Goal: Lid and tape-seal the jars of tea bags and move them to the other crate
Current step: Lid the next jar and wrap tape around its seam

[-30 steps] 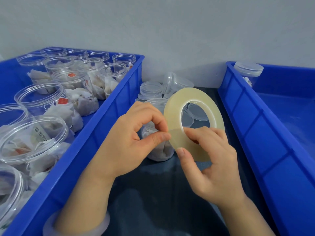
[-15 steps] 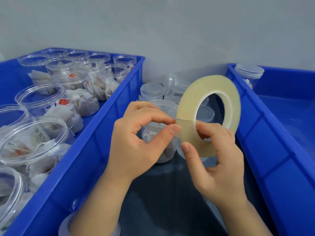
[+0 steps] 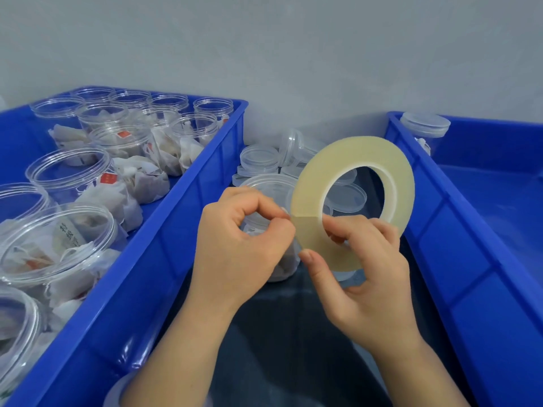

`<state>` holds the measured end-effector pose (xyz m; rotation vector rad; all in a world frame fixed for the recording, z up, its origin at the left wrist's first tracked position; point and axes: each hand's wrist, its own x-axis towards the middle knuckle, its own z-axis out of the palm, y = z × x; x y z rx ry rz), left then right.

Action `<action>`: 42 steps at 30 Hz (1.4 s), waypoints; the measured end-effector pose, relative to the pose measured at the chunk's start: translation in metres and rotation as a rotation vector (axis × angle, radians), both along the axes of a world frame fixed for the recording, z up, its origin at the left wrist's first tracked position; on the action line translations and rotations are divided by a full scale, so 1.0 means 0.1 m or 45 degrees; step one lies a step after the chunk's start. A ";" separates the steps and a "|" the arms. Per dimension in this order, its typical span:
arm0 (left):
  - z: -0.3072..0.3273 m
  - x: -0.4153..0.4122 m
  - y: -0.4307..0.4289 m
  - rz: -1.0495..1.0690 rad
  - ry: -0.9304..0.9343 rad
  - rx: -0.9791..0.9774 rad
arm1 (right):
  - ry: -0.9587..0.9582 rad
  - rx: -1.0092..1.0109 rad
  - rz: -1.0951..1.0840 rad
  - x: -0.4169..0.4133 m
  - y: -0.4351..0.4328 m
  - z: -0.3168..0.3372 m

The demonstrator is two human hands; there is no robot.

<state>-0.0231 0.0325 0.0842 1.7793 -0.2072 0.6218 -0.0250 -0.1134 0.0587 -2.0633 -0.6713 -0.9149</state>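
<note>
My right hand [image 3: 363,265] grips a wide ring of clear yellowish tape [image 3: 393,168], thumb on its front face and fingers through its hole. My left hand [image 3: 241,245] pinches thumb and forefinger at the roll's left edge, where the tape end lies. Behind both hands a lidded jar of tea bags [image 3: 264,186] stands on the dark table, mostly hidden. The left blue crate [image 3: 188,189] holds several open jars of tea bags [image 3: 67,174]. One lidded jar [image 3: 424,127] stands in the far corner of the right blue crate [image 3: 470,259].
Loose clear lids [image 3: 260,160] are piled on the dark table between the crates, near the grey wall. Another tape roll [image 3: 113,392] lies at the bottom edge under my left forearm. The gap between the crates is narrow.
The tape roll has risen and shifted right, away from the jar. My left thumb and forefinger have closed tighter at the roll's edge.
</note>
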 end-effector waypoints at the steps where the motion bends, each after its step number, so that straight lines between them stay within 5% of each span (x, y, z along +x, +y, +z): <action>1: 0.00 0.00 -0.01 0.016 -0.001 -0.013 | -0.003 -0.006 0.010 -0.01 0.01 0.00; 10: 0.05 -0.06 -0.02 0.004 -0.021 0.057 | -0.006 0.068 -0.026 0.01 -0.01 0.00; 20: 0.06 -0.06 -0.02 -0.039 0.053 -0.130 | -0.064 0.113 0.005 0.01 -0.02 0.00; 36: 0.04 -0.03 0.11 -0.247 -0.215 0.169 | 0.206 0.205 0.163 -0.05 -0.09 0.10; 42: 0.03 0.01 0.26 -0.355 -0.099 0.315 | 0.303 0.062 0.219 -0.06 -0.12 0.12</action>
